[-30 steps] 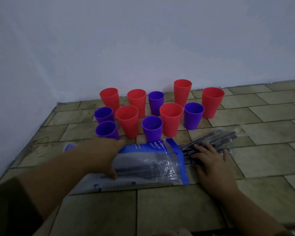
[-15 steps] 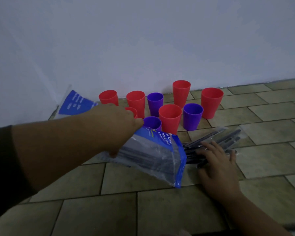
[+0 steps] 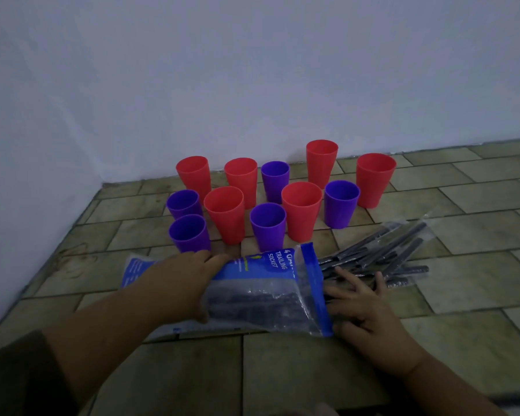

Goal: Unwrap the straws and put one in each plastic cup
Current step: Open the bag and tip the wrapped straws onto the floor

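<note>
Nearest to you is the dark sleeve [image 3: 15, 373] on your left forearm, coming in from below-left of the blue-and-clear plastic bag [image 3: 267, 295] printed "TRAILING SOCKET". I'm using that bag as reference for everything. Your left hand [image 3: 186, 283] is clamped on the bag's left part, fingers curled over its far edge, thumb hooked on its near edge. The bag runs left to right over the olive tiled floor [image 3: 282, 373]. I can't tell if its right end is flat on the tiles or slightly lifted. Dark contents show through the clear panel, too blurred to identify. Your right hand [image 3: 370, 313] is just right of the bag, palm down, fingers straight and spread, gripping nothing. The bag's blue right edge overlaps its thumb side. Those fingers rest on the near end of the pile of dark straws in clear plastic wrappers [image 3: 382, 253]. The pile fans out from the bag's right edge toward the far right, flat on the floor, wrappers on. Beyond the bag's far edge is an upright cluster of cups, open ends up: six tall red plastic cups [image 3: 225, 217] and five shorter purple plastic cups [image 3: 267, 229]. One purple cup is just past your left fingertips, contact unclear. Another sits just beyond the bag's printed corner. The straw pile and the cups are apart, with tile between. Farthest from the bag is the pale plain wall [image 3: 252, 70], which meets a side wall at a corner far left of the bag.
</note>
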